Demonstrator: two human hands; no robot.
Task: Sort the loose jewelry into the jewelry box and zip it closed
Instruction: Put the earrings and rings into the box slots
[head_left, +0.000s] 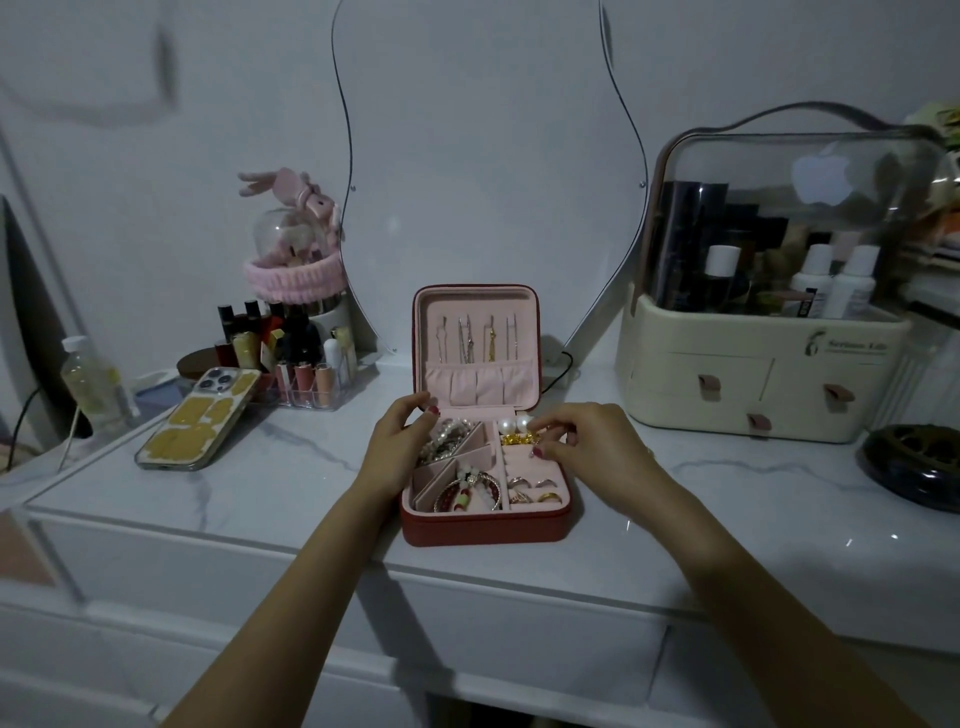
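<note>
A red jewelry box (483, 530) with pink lining stands open in the middle of the white marble tabletop, its lid (477, 296) upright with necklaces hanging inside. Pearl strands (447, 434) fill the back left compartment, a beaded bracelet (467, 491) the front left, rings (535, 491) the front right slots. Two pearl earrings (514, 425) and a gold piece (517, 439) lie in the back right compartment. My left hand (402, 441) rests on the box's left edge, fingers curled over the pearl strands. My right hand (582, 441) pinches at the gold piece with thumb and fingertips.
A phone (200, 415) lies face down at the left, beside a clear lipstick organizer (301, 364) and a small bottle (96, 384). A cream cosmetics case (769, 322) with a clear dome stands at the right. A dark dish (914, 465) is at the far right. A mirror (488, 156) leans behind the box.
</note>
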